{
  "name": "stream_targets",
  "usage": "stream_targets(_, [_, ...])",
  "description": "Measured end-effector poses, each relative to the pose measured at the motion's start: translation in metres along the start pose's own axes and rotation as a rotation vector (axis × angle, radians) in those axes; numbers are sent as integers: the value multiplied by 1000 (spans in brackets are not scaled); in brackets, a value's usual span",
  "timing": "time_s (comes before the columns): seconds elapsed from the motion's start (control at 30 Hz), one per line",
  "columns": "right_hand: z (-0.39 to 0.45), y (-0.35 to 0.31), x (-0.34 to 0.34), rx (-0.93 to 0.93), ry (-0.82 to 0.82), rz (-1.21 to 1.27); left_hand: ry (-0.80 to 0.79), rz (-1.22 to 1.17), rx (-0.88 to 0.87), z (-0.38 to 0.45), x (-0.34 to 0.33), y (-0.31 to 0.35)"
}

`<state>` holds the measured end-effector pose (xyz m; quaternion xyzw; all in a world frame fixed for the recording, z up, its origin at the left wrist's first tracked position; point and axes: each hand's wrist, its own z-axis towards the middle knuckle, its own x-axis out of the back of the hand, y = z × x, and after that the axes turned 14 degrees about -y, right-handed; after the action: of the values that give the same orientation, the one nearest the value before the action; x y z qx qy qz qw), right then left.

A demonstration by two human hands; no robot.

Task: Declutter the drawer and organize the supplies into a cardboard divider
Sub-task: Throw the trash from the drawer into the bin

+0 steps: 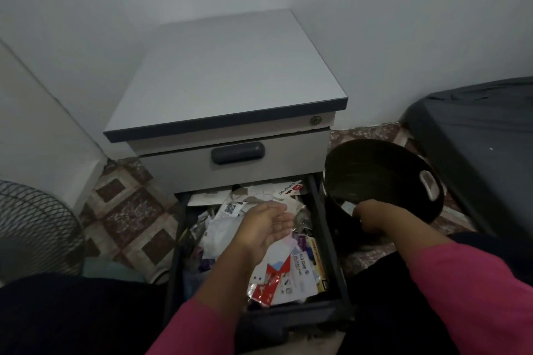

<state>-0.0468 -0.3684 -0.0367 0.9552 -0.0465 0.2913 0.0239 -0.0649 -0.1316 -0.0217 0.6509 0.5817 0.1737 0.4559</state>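
Open lower drawer (331,242) of grey cabinet (227,72): loose papers and packets, one printed "STAPLER SET" (289,189), another bearing a QR code (230,208). Left hand (266,229) spread open, palm up, over the clutter. Right hand (372,217) grips the rim of a tilted black bin (383,179) just beside the drawer; fan (34,228) stands far left.

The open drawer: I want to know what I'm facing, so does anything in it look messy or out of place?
Yes. The drawer is heaped with loose packets and crumpled papers, overlapping at all angles with no order. No cardboard divider is in view.
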Motion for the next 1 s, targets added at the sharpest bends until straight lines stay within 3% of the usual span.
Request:
stream_targets(0.17, [-14,-18,-13,-43,-77,-41,61,123,2,-26,25,0])
stream_targets(0.33, [-15,-45,-21,-49,195,170,137,287,-29,-43,51,11])
stream_targets(0.4, [-13,-59,-23,4,303,255,201,408,-49,-43,67,9])
stream_targets(0.5, [-14,-79,-32,50,273,346,292,815,-3,-41,92,0])
stream_targets(0.57, [-16,-91,-38,89,182,413,221,1208,193,-40,108,-9])
stream_targets(0.6, [-17,-95,-42,111,144,447,136,1294,290,-39,112,-13])
stream_targets(0.67, [-17,-101,-48,144,106,482,-47,1288,425,-39,111,-23])
stream_targets(0.73, [-16,-105,-53,189,105,512,-101,1320,459,-37,104,-37])
stream_targets(0.9, [-9,-107,-62,224,162,505,105,1521,222,-21,98,-51])
stream_targets(1.0, [-3,-110,-62,215,190,575,143,1450,145,-18,101,-45])
